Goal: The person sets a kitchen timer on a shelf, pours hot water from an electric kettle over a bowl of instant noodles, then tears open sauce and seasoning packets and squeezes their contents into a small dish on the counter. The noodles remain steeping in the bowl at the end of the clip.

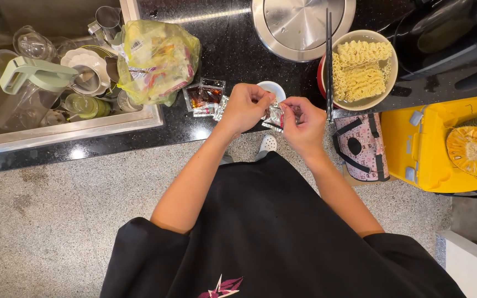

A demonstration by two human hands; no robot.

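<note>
I pinch a small silver sachet (274, 115) between my left hand (245, 107) and right hand (303, 124), above the tabletop (233, 55) edge. It seems light, crinkly and slippery; I would grip its top corners firmly.

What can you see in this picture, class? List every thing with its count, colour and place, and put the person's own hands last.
Seasoning sachet: one, silvery, pinched between both hands.
Sauce packets: two or so, clear with dark filling, on the black counter left of the hands.
Small dish: one, white, behind the hands.
Noodle bowl: one, beige, with dry yellow noodles, right on the counter.
Chopsticks: one pair, dark, across the bowl's left rim.
Lid: one, steel, top centre.
Plastic bag: one, yellowish, by the sink.
Sink: one, steel, full of dishes, left.
Yellow box: one, right.
Left hand: on the sachet.
Right hand: on the sachet.
</note>
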